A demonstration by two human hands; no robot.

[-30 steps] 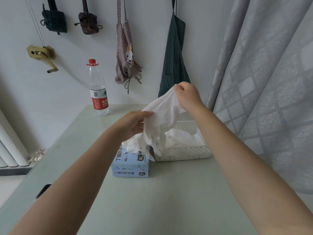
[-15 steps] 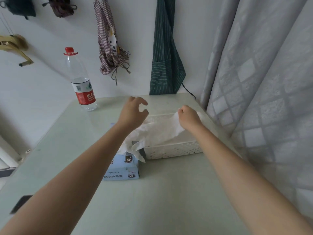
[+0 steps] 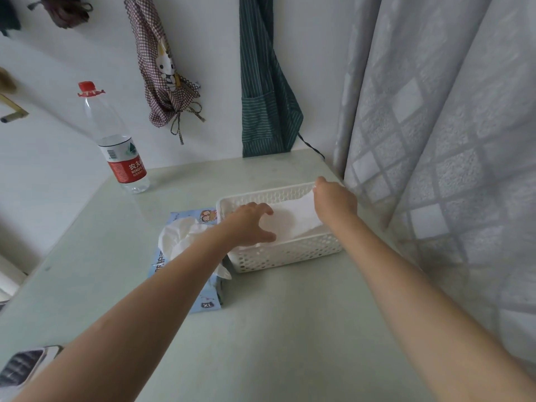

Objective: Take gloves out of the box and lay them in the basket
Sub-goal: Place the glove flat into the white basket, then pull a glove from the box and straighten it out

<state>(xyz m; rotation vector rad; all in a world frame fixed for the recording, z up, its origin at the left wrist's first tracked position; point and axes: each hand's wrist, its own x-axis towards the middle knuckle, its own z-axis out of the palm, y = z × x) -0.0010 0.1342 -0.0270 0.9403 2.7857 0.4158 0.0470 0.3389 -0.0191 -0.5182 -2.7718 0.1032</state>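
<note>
A white perforated basket (image 3: 290, 258) stands on the pale green table. A white glove (image 3: 293, 220) lies flat inside it. My right hand (image 3: 333, 198) pinches the glove's far right end at the basket's back right corner. My left hand (image 3: 251, 224) hovers over the glove's left part with fingers spread, holding nothing. Left of the basket lies the blue glove box (image 3: 185, 274), marked XL, with more white gloves (image 3: 179, 237) bunched out of its top opening. My left forearm hides part of the box.
A water bottle (image 3: 116, 143) with a red cap stands at the back left of the table (image 3: 290, 329). Aprons (image 3: 261, 91) hang on the wall behind. A grey curtain (image 3: 449, 140) hangs close along the right. A phone (image 3: 26, 364) lies at the front left edge.
The glove came down from the air, stretched between both hands, into the basket. My left hand let go of it and now hovers above it.
</note>
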